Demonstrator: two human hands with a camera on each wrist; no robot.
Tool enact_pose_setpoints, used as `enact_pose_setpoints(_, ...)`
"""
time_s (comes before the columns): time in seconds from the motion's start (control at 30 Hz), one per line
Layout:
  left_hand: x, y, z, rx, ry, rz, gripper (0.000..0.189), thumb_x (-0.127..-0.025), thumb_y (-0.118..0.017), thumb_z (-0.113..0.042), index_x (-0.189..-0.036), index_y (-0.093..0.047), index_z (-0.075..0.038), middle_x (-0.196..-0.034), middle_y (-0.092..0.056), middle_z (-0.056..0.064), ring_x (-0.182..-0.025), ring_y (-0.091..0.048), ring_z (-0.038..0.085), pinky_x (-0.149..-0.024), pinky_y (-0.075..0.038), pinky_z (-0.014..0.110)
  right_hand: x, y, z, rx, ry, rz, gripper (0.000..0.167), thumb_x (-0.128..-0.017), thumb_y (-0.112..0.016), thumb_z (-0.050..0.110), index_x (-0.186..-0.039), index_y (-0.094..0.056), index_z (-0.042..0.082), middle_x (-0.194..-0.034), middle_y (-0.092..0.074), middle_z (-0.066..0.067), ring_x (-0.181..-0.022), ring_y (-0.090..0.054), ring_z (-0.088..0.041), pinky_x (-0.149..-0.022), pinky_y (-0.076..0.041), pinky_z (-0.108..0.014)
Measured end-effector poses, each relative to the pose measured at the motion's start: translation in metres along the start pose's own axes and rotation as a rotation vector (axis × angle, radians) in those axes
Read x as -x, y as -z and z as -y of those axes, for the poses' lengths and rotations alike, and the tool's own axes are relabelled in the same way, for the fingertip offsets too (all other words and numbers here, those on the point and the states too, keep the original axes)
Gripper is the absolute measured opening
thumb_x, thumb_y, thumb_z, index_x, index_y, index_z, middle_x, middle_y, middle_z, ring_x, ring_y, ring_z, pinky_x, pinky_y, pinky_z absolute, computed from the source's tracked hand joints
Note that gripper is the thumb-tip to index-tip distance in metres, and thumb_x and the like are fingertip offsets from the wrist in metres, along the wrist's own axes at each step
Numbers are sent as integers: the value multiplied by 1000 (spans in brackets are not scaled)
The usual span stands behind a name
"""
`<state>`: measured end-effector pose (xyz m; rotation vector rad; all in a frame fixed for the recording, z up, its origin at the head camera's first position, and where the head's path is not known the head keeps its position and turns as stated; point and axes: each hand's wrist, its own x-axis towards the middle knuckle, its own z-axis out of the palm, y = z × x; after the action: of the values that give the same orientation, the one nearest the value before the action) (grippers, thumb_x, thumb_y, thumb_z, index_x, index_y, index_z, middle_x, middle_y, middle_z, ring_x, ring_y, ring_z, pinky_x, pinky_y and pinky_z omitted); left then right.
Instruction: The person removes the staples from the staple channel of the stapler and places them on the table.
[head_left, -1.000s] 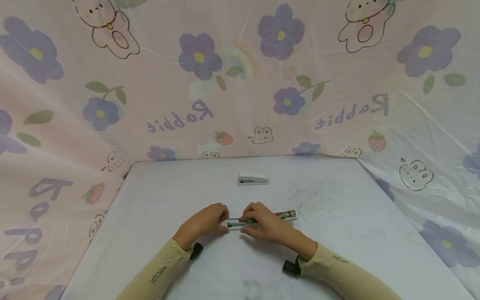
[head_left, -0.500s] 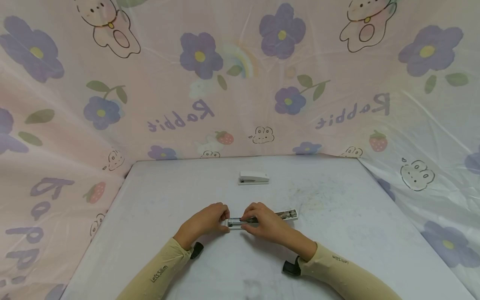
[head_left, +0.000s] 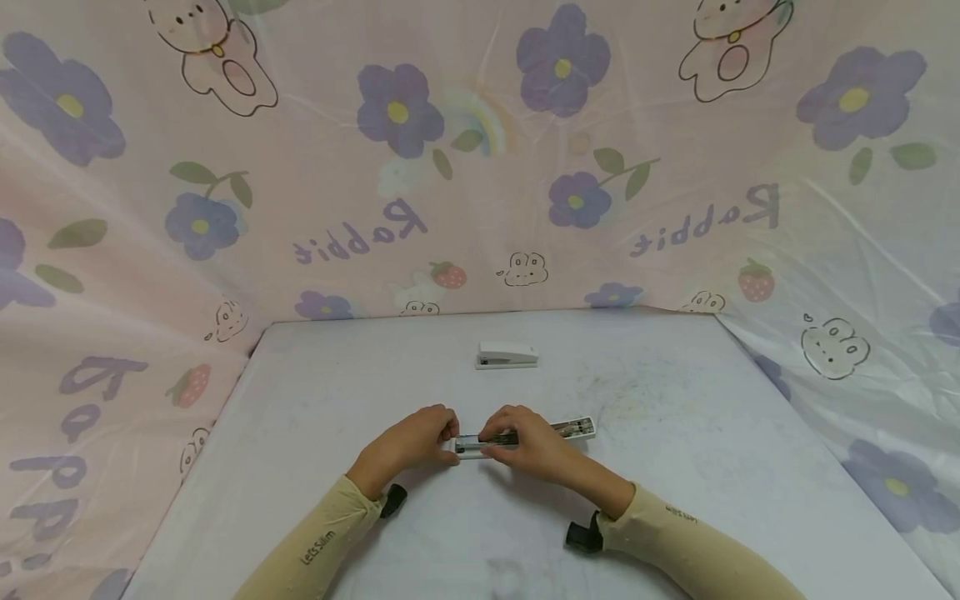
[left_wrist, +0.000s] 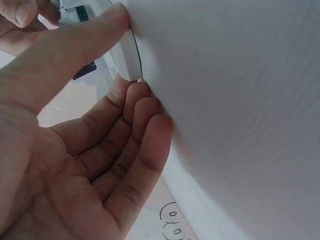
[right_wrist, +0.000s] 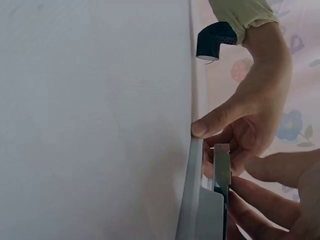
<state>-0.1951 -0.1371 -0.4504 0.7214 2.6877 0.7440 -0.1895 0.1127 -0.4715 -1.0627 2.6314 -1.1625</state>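
Note:
A white stapler lies opened out on the table, its top folded back to the right and its metal magazine exposed. My left hand grips the left end of the stapler's base, thumb on the near side and fingers on the far side. In the left wrist view, the curled fingertips touch the tip of the base. My right hand bends over the stapler's middle, with thumb and fingers pinching at the magazine. It covers the stapler's hinge area in the head view. Whether staples sit inside is too small to tell.
A second white stapler, closed, stands farther back on the white table. Behind and at both sides hangs a pink printed curtain. Small black cameras are strapped at the wrists, over beige sleeves.

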Motion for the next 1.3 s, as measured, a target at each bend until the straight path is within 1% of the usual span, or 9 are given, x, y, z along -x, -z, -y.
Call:
enact_pose_setpoints(0.1,0,0,0,-3,-9,2,33,-84,-93,-8,-98,-63,-5,-91,-57,5,-83,-49,16,-77,-46,32,-1,-2,1,21,-10,-26,12,-98,-81,17,-110,-81,16,-112,-74,7,-108,-65,-16,-95,-56,-43)
enact_pose_setpoints(0.3,1,1,1,-11,-21,5,33,-84,-93,-8,-99,-63,-4,-92,-58,6,-84,-49,15,-78,-47,33,-7,-5,4,124,-17,-57,7,-98,-82,18,-104,-81,22,-107,-73,9,-104,-66,-17,-90,-57,-38)
enact_pose_setpoints(0.5,1,0,3,-12,-23,3,33,-85,-93,-9,-99,-63,-5,-92,-59,5,-84,-50,15,-79,-48,32,-15,-8,8,200,11,-86,7,-95,-85,22,-100,-79,24,-100,-71,12,-98,-66,-17,-84,-55,-35)
enact_pose_setpoints(0.73,-1,-1,4,-11,-36,2,32,-85,-93,-8,-99,-64,-4,-91,-58,4,-83,-50,14,-77,-47,31,-21,-11,10,231,50,-105,12,-93,-87,23,-94,-75,23,-92,-69,12,-91,-66,-17,-78,-53,-31)
enact_pose_setpoints(0.9,-1,-2,3,-16,-35,1,33,-84,-93,-8,-98,-64,-4,-90,-57,4,-83,-49,14,-77,-47,31,-22,-10,13,230,9,-99,21,-94,-87,28,-101,-69,20,-93,-69,7,-88,-67,-18,-73,-52,-29)
enact_pose_setpoints(1.0,-2,-2,3,-26,-34,2,32,-84,-93,-9,-98,-64,-4,-90,-58,5,-83,-49,14,-77,-47,31,-23,-10,13,254,20,-87,25,-94,-87,27,-110,-71,16,-93,-69,5,-87,-66,-17,-72,-52,-29)
enact_pose_setpoints(1.13,-2,-3,4,-39,-37,1,33,-84,-93,-10,-98,-64,-5,-90,-58,4,-82,-50,13,-77,-48,31,-23,-10,12,308,72,-69,17,-95,-85,22,-108,-77,16,-92,-68,7,-85,-65,-16,-70,-52,-26)
enact_pose_setpoints(1.23,-2,-3,4,-40,-37,1,33,-84,-94,-11,-97,-64,-6,-90,-58,4,-82,-50,13,-77,-48,31,-21,-7,14,317,78,-69,11,-94,-85,20,-103,-79,17,-91,-67,6,-85,-64,-17,-69,-51,-25)
enact_pose_setpoints(1.3,-2,-3,4,-38,-33,1,33,-84,-93,-11,-97,-64,-6,-90,-58,4,-82,-49,13,-77,-48,31,-19,-4,15,302,69,-73,11,-95,-84,20,-103,-78,17,-91,-67,6,-86,-64,-16,-71,-51,-25)
